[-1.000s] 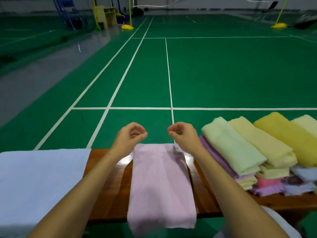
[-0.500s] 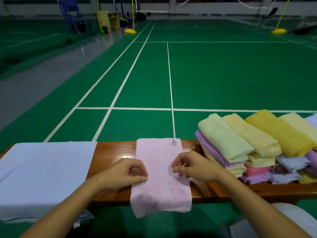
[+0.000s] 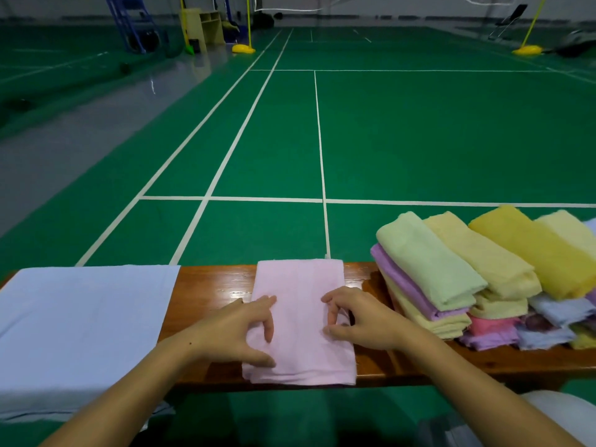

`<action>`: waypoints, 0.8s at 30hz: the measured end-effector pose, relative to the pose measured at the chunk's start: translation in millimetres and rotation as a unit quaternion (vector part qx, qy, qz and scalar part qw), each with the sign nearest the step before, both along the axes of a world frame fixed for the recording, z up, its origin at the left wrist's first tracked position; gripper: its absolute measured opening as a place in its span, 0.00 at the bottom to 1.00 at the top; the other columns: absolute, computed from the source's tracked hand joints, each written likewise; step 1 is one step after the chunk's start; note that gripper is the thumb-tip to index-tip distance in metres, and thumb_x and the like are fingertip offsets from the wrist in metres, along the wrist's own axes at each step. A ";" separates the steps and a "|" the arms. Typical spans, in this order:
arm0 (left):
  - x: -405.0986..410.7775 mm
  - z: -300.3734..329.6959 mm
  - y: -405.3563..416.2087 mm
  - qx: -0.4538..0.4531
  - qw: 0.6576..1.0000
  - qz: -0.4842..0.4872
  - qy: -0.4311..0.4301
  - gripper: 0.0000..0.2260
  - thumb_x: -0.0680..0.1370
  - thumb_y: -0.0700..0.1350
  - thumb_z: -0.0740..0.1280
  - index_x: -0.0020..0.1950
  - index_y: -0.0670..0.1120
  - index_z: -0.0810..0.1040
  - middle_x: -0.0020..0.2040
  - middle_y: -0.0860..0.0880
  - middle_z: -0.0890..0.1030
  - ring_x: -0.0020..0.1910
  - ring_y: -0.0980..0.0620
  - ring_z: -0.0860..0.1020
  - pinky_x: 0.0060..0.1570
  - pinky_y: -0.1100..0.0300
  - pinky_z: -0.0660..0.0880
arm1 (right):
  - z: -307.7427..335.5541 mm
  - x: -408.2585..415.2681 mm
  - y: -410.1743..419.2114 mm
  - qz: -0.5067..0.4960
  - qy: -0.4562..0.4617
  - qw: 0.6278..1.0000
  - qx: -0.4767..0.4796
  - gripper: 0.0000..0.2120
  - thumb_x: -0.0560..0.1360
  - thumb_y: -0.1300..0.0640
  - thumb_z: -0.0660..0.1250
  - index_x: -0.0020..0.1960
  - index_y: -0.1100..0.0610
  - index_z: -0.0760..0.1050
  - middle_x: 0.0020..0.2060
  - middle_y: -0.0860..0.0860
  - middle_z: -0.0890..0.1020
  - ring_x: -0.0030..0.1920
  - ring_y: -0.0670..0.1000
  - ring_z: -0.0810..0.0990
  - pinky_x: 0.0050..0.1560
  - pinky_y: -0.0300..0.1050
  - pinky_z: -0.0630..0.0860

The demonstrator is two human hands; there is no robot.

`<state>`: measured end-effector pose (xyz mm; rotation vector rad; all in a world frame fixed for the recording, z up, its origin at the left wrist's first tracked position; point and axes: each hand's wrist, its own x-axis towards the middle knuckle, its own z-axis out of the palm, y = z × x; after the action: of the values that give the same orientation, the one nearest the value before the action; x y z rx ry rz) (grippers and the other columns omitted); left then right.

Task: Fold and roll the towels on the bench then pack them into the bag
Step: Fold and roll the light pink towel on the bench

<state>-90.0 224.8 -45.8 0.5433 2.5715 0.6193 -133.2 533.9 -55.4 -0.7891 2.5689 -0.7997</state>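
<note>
So the pink towel (image 3: 301, 321) is lying flat across the wooden bench (image 3: 209, 287), folded into a tidy rectangle, its near edge right at the bench's front edge and its far edge at the back edge. Both hands are on top of it. The left hand (image 3: 240, 329) sits on the towel's left side, fingers spread and bent with the tips touching the cloth and the thumb stretched toward the near-left corner, not really grabbing anything. The right hand (image 3: 361, 319) rests on the towel's right side, index finger stretched out, the other fingers curled down onto the fabric; can't quite tell if it's pinching the cloth or just pressing on it.

Left of the pink towel, with a strip of bare wood between, a pale blue cloth (image 3: 80, 330) is spread over the bench and hangs off the front. Right of the pink towel, near but not touching, there's a stack of folded towels (image 3: 483, 285) in light green, yellow, purple, pink and pale blue
</note>
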 end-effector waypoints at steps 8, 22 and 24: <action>4.6 -0.3 5.2 -0.068 0.997 -0.017 0.012 0.17 0.74 0.67 0.74 0.57 0.63 0.75 0.85 0.63 0.43 0.78 0.67 0.41 0.77 0.59 0.43 | -0.1 19.5 -2.8 0.073 0.050 0.991 0.100 0.25 0.69 0.28 0.72 0.59 0.42 0.78 0.65 0.38 0.67 0.67 0.42 0.61 0.69 0.47 0.71; -4.1 5.0 7.4 0.125 0.987 0.102 0.019 0.08 0.75 0.56 0.73 0.48 0.53 0.85 0.56 0.60 0.87 0.56 0.64 0.82 0.57 0.56 0.81 | 5.9 14.4 -10.9 0.050 0.118 0.989 0.070 0.12 0.75 0.40 0.68 0.51 0.47 0.77 0.51 0.43 0.80 0.49 0.44 0.75 0.49 0.44 0.78; -2.3 13.2 7.6 0.159 0.982 0.097 -0.008 0.03 0.77 0.49 0.74 0.47 0.50 0.85 0.44 0.54 0.87 0.44 0.57 0.85 0.46 0.58 0.80 | 13.2 14.7 -10.4 0.036 0.073 0.995 0.054 0.12 0.75 0.39 0.67 0.50 0.46 0.75 0.44 0.44 0.81 0.42 0.45 0.78 0.43 0.46 0.79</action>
<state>-92.3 232.4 -32.6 0.3853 2.5423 1.1105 -118.5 523.5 -42.2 -0.9305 2.6681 -0.5969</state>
